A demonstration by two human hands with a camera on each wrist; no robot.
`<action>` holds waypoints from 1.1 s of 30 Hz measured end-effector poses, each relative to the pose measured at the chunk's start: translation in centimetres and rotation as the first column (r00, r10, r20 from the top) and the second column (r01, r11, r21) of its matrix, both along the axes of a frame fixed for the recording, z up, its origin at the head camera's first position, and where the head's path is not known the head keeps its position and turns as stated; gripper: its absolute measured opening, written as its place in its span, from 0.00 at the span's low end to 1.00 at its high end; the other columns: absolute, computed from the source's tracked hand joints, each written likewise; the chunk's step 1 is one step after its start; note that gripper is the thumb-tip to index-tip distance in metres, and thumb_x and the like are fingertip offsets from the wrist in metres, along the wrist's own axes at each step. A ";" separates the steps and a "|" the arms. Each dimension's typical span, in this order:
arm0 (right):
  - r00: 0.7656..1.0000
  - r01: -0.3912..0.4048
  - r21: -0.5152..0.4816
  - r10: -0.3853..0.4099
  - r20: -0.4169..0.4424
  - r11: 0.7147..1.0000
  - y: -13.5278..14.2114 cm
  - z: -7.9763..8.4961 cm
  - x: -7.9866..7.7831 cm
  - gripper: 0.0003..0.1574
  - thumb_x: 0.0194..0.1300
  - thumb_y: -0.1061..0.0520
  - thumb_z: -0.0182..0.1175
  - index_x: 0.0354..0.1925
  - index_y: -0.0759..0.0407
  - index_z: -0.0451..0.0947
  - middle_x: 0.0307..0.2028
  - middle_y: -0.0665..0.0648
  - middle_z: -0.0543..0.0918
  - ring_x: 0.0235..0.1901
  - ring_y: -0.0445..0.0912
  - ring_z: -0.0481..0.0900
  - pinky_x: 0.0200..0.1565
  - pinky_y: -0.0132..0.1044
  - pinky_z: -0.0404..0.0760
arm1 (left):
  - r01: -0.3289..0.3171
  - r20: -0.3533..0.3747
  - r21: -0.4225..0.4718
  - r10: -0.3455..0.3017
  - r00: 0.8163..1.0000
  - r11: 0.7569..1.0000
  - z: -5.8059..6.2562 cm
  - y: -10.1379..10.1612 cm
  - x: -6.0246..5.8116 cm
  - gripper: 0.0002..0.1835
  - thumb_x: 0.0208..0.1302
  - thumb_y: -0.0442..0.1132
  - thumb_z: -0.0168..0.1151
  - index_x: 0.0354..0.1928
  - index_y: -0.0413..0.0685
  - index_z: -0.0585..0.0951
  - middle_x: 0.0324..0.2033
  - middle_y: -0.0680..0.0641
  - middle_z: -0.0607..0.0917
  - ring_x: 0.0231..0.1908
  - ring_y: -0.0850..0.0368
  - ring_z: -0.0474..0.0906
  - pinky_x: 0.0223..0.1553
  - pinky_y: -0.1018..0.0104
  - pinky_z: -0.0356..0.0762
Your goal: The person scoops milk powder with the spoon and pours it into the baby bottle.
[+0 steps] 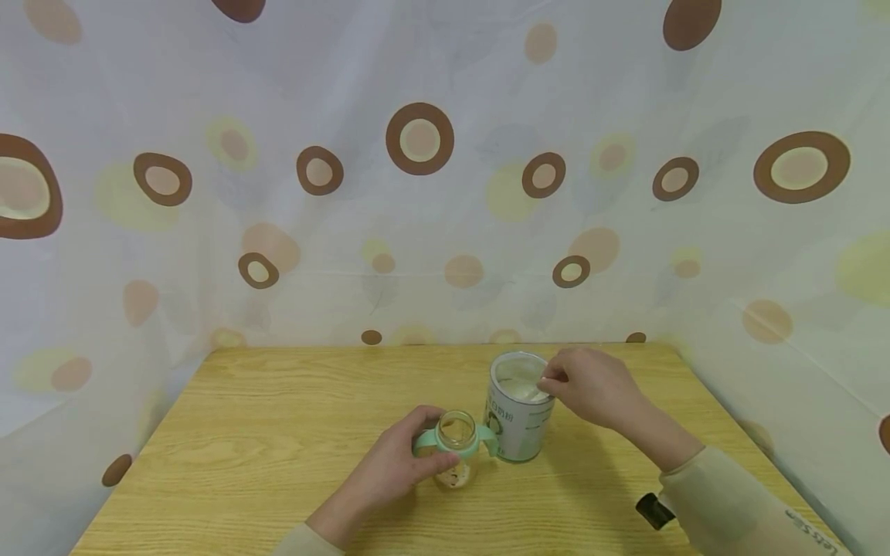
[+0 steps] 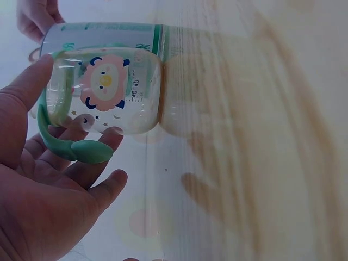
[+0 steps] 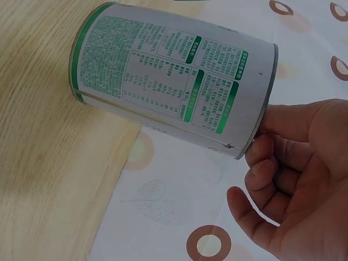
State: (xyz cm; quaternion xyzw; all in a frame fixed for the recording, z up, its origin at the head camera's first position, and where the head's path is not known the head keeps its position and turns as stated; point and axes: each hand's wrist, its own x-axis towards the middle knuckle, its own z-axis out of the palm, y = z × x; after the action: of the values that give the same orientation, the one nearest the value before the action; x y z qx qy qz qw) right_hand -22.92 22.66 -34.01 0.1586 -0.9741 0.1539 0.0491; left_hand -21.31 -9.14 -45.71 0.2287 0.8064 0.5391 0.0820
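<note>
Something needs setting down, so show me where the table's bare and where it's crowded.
Broadest: the table, from its left edge to the left hand. Also bare: behind the bottle, left of the can, to the back edge. Crowded: right of centre, where bottle and can stand close and the right hand is at the can's rim.

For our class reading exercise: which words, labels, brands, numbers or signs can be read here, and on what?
"AO WU": clear, rounded, mint-handled bottle; nearby marks too small.
"白奶粉": white cylindrical metal can; anything before it unclear.
Small green print on the can: too small.
Dark lettering on the beige fabric sleeve: too blurred.
</note>
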 end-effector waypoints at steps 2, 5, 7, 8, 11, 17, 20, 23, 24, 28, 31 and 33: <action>1.000 0.004 -0.013 -0.004 0.019 1.000 0.1 0.0 0.0 0.08 0.77 0.53 0.71 0.37 0.51 0.90 0.34 0.45 0.86 0.28 0.42 0.74 0.31 0.42 0.75 | 0.001 -0.001 0.000 -0.001 1.000 1.000 0.0 0.0 0.0 0.31 0.73 0.53 0.77 0.71 0.50 0.79 0.67 0.46 0.85 0.67 0.48 0.78 0.71 0.39 0.71; 0.999 0.010 -0.042 -0.008 0.048 0.999 0.3 0.0 0.0 0.08 0.77 0.52 0.70 0.41 0.53 0.91 0.35 0.46 0.88 0.29 0.42 0.76 0.33 0.43 0.78 | 0.002 -0.001 -0.002 -0.002 1.000 1.000 -0.1 0.0 -0.1 0.31 0.73 0.53 0.77 0.71 0.51 0.79 0.67 0.47 0.85 0.66 0.49 0.79 0.71 0.40 0.72; 0.998 0.015 -0.068 -0.010 0.067 0.998 0.5 0.1 0.1 0.09 0.78 0.51 0.70 0.42 0.54 0.92 0.36 0.46 0.89 0.29 0.42 0.77 0.35 0.44 0.79 | 0.001 -0.001 -0.003 -0.001 1.000 1.000 -0.1 0.0 -0.1 0.31 0.73 0.54 0.77 0.71 0.51 0.79 0.67 0.47 0.85 0.66 0.50 0.79 0.70 0.41 0.73; 0.997 0.014 -0.081 -0.008 0.074 0.997 0.6 0.1 0.1 0.10 0.78 0.51 0.70 0.42 0.54 0.92 0.36 0.46 0.89 0.30 0.43 0.77 0.35 0.44 0.79 | 0.001 0.000 -0.004 -0.001 1.000 1.000 -0.1 0.0 -0.1 0.31 0.73 0.54 0.77 0.71 0.51 0.79 0.67 0.47 0.85 0.65 0.50 0.80 0.70 0.41 0.73; 0.994 0.027 -0.122 -0.014 0.105 0.992 0.8 0.2 0.2 0.11 0.79 0.50 0.69 0.40 0.53 0.91 0.34 0.46 0.87 0.29 0.44 0.75 0.34 0.44 0.76 | 0.002 -0.002 -0.005 -0.002 1.000 1.000 -0.1 0.0 -0.1 0.31 0.73 0.54 0.77 0.71 0.51 0.79 0.67 0.47 0.85 0.65 0.50 0.80 0.69 0.41 0.74; 0.985 0.062 -0.191 -0.030 0.168 0.980 1.3 0.2 0.2 0.14 0.81 0.48 0.67 0.37 0.52 0.89 0.31 0.47 0.84 0.30 0.46 0.73 0.35 0.44 0.72 | 0.000 0.005 -0.005 0.000 1.000 1.000 -0.1 0.0 0.0 0.33 0.72 0.54 0.77 0.72 0.51 0.78 0.67 0.47 0.84 0.67 0.48 0.79 0.72 0.38 0.72; 0.978 0.081 -0.229 -0.033 0.204 0.970 1.5 0.2 0.2 0.15 0.81 0.48 0.66 0.36 0.52 0.89 0.32 0.48 0.84 0.31 0.47 0.72 0.37 0.45 0.73 | 0.000 0.001 -0.005 0.000 1.000 1.000 -0.1 0.0 0.0 0.33 0.72 0.54 0.77 0.72 0.51 0.78 0.67 0.47 0.84 0.67 0.47 0.79 0.71 0.37 0.72; 0.974 0.088 -0.280 -0.023 0.226 0.956 1.7 0.1 0.1 0.18 0.81 0.48 0.66 0.32 0.53 0.85 0.30 0.47 0.80 0.31 0.47 0.70 0.37 0.45 0.72 | 0.002 -0.003 -0.005 -0.002 1.000 1.000 -0.1 0.0 0.0 0.32 0.73 0.54 0.77 0.71 0.51 0.78 0.67 0.46 0.84 0.66 0.48 0.79 0.70 0.38 0.73; 0.971 0.094 -0.301 -0.021 0.239 0.949 1.8 0.2 0.1 0.20 0.81 0.48 0.67 0.30 0.54 0.83 0.27 0.48 0.76 0.29 0.47 0.67 0.36 0.45 0.70 | 0.001 -0.005 -0.005 -0.001 1.000 1.000 0.0 0.0 0.0 0.32 0.73 0.54 0.77 0.71 0.51 0.78 0.67 0.46 0.84 0.66 0.48 0.79 0.70 0.38 0.73; 0.966 0.118 -0.342 -0.028 0.259 0.932 2.3 0.2 0.1 0.18 0.80 0.48 0.68 0.33 0.55 0.86 0.35 0.50 0.84 0.38 0.49 0.77 0.45 0.50 0.78 | 0.000 -0.003 -0.005 0.000 1.000 1.000 0.1 0.0 0.1 0.32 0.73 0.54 0.77 0.71 0.51 0.78 0.67 0.46 0.84 0.66 0.48 0.79 0.71 0.38 0.72; 0.960 0.149 -0.352 -0.050 0.274 0.924 2.6 0.1 0.1 0.16 0.80 0.46 0.68 0.41 0.56 0.91 0.50 0.55 0.89 0.55 0.55 0.82 0.57 0.60 0.80 | -0.002 0.000 -0.004 0.002 1.000 1.000 0.1 0.0 0.2 0.32 0.72 0.54 0.77 0.71 0.50 0.78 0.67 0.46 0.84 0.67 0.48 0.79 0.72 0.38 0.71; 0.958 0.168 -0.361 -0.065 0.280 0.917 2.8 0.1 0.1 0.16 0.80 0.45 0.69 0.44 0.56 0.92 0.56 0.58 0.89 0.61 0.59 0.81 0.60 0.64 0.79 | -0.002 0.003 -0.003 0.002 1.000 1.000 0.1 0.0 0.1 0.32 0.72 0.54 0.77 0.71 0.50 0.78 0.67 0.46 0.84 0.68 0.48 0.78 0.73 0.38 0.71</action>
State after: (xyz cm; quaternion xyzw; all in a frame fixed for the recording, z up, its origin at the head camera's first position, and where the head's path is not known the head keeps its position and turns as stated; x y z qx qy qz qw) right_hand -22.79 25.41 -33.91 0.0654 -0.9311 0.3564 -0.0415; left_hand -21.18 -9.10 -45.56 0.2269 0.8075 0.5382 0.0828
